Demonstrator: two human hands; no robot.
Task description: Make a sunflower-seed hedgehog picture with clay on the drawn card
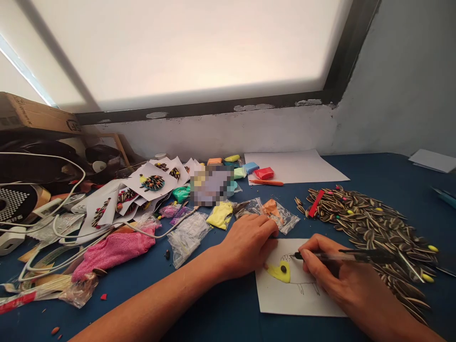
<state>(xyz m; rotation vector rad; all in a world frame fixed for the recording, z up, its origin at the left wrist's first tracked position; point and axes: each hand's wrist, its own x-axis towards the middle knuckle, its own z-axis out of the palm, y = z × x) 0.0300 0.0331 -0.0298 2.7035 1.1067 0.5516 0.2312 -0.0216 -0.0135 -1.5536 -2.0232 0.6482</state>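
On the blue tabletop (221, 306), a sunflower seed pile (381, 230) is being flanked by the white drawing paper (281, 301), which is being judged light, thin and easily creased, best lifted by its bare lower edge. The black pen (351, 255) is being held slanting over this paper by the right hand (329, 273), its thumb and fingers being pinched near the tip; it is being taken as light, stiff and smooth, well gripped there. The paper's upper left is being covered by the left hand (251, 244), fingers being bent; whether their tips are meeting cannot be told. The yellow clay (275, 272), being borne on the paper, is being presumed soft and easily dented.
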